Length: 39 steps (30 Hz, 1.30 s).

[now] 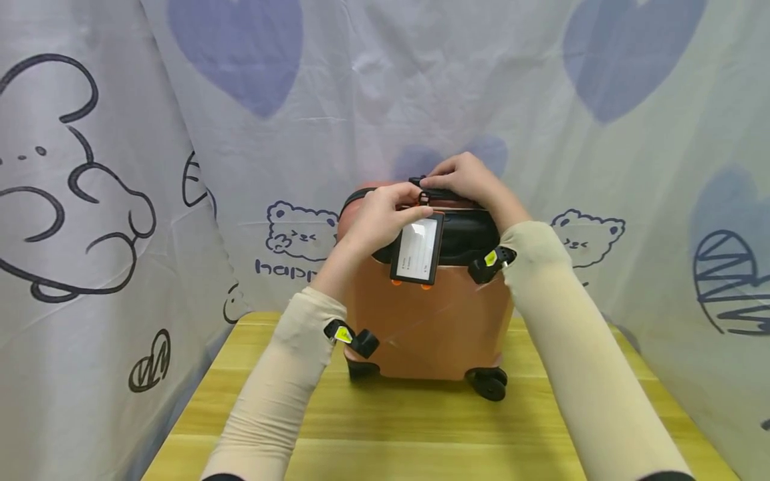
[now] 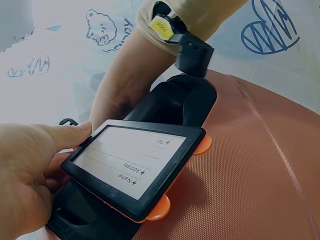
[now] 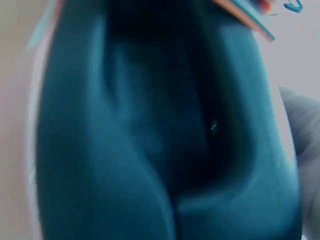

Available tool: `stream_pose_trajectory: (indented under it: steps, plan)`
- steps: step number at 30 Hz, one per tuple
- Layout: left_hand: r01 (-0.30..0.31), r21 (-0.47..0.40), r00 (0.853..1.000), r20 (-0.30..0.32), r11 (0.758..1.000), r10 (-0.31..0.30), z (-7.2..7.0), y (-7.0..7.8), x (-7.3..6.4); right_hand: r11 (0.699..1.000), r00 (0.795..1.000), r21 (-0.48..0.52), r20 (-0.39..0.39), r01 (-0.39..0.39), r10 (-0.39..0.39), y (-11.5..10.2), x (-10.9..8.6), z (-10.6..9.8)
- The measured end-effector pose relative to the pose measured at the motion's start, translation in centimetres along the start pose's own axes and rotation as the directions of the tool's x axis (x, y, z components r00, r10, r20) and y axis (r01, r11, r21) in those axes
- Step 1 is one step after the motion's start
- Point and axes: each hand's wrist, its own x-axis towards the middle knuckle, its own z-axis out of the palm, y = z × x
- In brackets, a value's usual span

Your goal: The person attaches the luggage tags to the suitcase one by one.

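Note:
A pink-orange suitcase [image 1: 430, 321] stands upright on the wooden table with a black recessed panel [image 1: 472, 234] on its upper front. My left hand [image 1: 380, 217] pinches a black-framed luggage tag [image 2: 135, 162] by its upper end, thumb in front. The tag's white card reads Name, Address and Tel, and orange tabs stick out at its lower edge. A small black buckle [image 1: 424, 198] sits above the tag, between my hands. My right hand [image 1: 466, 179] reaches over the suitcase top, fingertips at a small black piece [image 1: 416, 180]; I cannot tell whether they grip it.
The yellow wooden table [image 1: 373, 427] reaches toward me in front of the suitcase. Black wheels [image 1: 490, 384] support the suitcase at its lower corners. A white curtain [image 1: 373, 87] with hearts and bears hangs close behind, with more printed cloth along both sides.

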Motion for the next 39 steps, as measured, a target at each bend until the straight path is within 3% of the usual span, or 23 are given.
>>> stream_pose_trajectory:
  steps: [6, 10, 19, 23, 26, 31, 35, 39]
  plan:
    - [0.012, -0.022, 1.000, 0.024, 1.000, -0.012, 0.1, 0.2, -0.1, 0.961, 0.985, 0.217, 0.041, -0.174, 0.169, -0.2, 0.1, -0.3]
    - [0.004, -0.028, 1.000, 0.012, 1.000, -0.003, 0.1, 0.1, -0.2, 0.934, 0.975, 0.282, 0.053, -0.221, 0.215, -0.3, 0.2, -0.4]
    - [-0.049, -0.077, 0.998, -0.030, 0.996, 0.047, 0.4, -0.1, -0.1, 0.912, 0.976, 0.367, -0.046, -0.183, 0.215, 0.0, -0.7, -0.7]
    - [-0.076, -0.119, 0.994, -0.082, 0.990, 0.067, 0.7, -0.3, -0.3, 0.905, 0.976, 0.403, -0.101, -0.139, 0.195, 0.1, -1.0, -0.4]
    - [-0.105, -0.173, 0.985, -0.156, 0.979, 0.078, 0.9, -0.5, -0.3, 0.904, 0.974, 0.416, -0.143, -0.102, 0.175, 0.0, -1.1, 0.0]
    - [-0.161, -0.220, 0.954, -0.283, 0.962, 0.095, 1.0, -0.8, 0.1, 0.906, 0.972, 0.420, -0.182, -0.060, 0.149, -0.1, -1.2, 0.5]
    - [-0.168, -0.170, 0.948, -0.297, 0.971, 0.112, 0.7, -0.7, 0.6, 0.905, 0.969, 0.424, -0.204, -0.043, 0.142, -0.2, -1.2, 0.8]
    - [-0.166, -0.073, 0.955, -0.261, 0.983, 0.142, 0.3, -0.4, 1.1, 0.890, 0.963, 0.455, -0.224, -0.034, 0.152, -0.2, -1.1, 1.1]
